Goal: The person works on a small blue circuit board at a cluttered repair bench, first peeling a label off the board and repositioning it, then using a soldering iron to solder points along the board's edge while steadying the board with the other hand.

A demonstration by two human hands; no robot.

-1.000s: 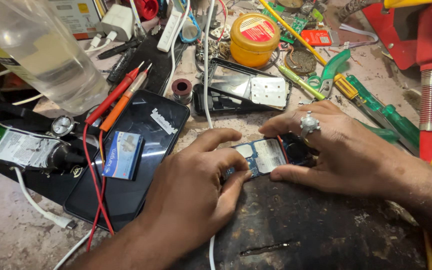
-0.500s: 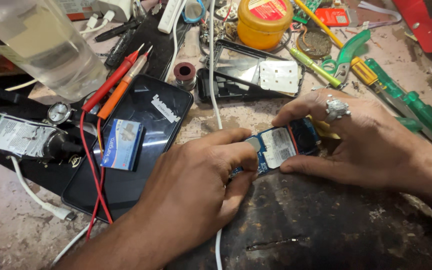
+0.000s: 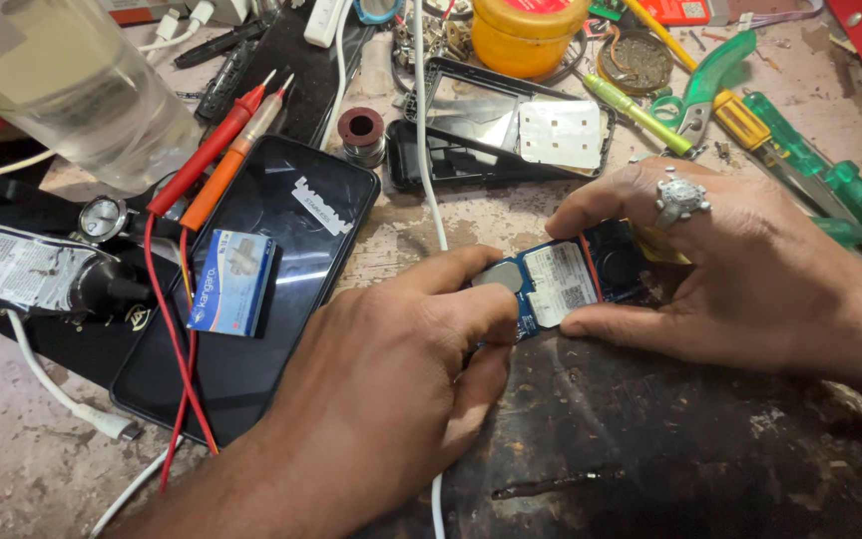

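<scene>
A small blue circuit board [image 3: 561,284] w/ silver shields & a round cell is pinched at centre btwn left hand [image 3: 391,389] at 7 o'clock & ringed right hand [image 3: 740,269] at 3, w/ bare dark worktop [image 3: 650,449] left open toward 5.

I see even, soft light, glare on the black phone screen [image 3: 251,299], faint shadows, and sharp focus.
</scene>
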